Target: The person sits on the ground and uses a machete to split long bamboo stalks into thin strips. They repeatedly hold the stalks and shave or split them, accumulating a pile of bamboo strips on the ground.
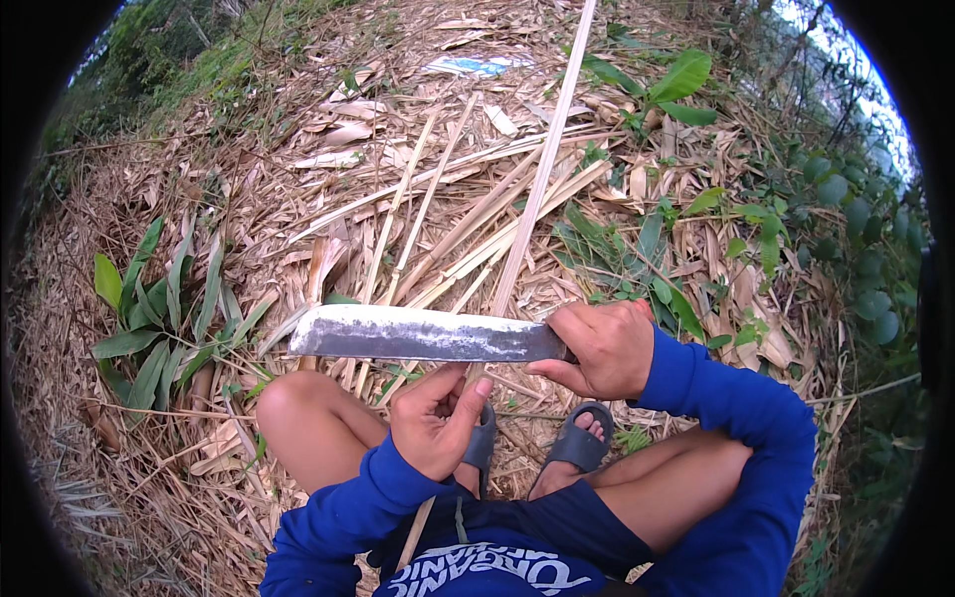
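My right hand point(602, 348) is closed around the grip of a machete point(428, 336), whose wide, stained blade points left, level across my front. A long pale bamboo strip point(537, 194) runs from my lap up and away to the far top. My left hand point(433, 423) pinches this strip just below the blade, thumb on one side and fingers on the other. The blade crosses over the strip; whether its edge bites into it I cannot tell. The machete's handle is hidden in my right fist.
Several split bamboo strips point(477, 224) lie crossed on dry leaf litter ahead. Green leafy plants grow at the left point(159, 318) and right point(686, 85). A blue and white scrap point(477, 66) lies farther off. My bent knees and sandalled feet are close below the blade.
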Motion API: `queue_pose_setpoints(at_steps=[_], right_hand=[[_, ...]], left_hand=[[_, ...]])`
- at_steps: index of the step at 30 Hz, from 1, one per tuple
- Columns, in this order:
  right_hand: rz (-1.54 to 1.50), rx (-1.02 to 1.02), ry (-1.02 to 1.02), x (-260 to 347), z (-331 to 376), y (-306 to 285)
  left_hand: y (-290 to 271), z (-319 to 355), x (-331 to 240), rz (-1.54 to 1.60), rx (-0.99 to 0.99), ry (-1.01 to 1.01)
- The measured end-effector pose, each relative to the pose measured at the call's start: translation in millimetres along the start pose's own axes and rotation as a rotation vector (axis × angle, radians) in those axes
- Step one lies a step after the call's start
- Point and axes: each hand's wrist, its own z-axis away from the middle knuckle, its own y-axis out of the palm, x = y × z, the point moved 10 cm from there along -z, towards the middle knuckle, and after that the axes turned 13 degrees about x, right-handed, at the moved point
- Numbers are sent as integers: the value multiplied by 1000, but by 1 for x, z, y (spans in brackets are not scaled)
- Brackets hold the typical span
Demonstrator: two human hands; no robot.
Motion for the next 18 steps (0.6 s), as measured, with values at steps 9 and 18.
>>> queue_pose_setpoints(at_steps=[9,18], right_hand=[[1,-46,15,3,1,-9],[12,-74,79,-12,2,-23]], left_hand=[[5,-13,-9,26,-26,87],[8,-13,-24,-86,-17,148]])
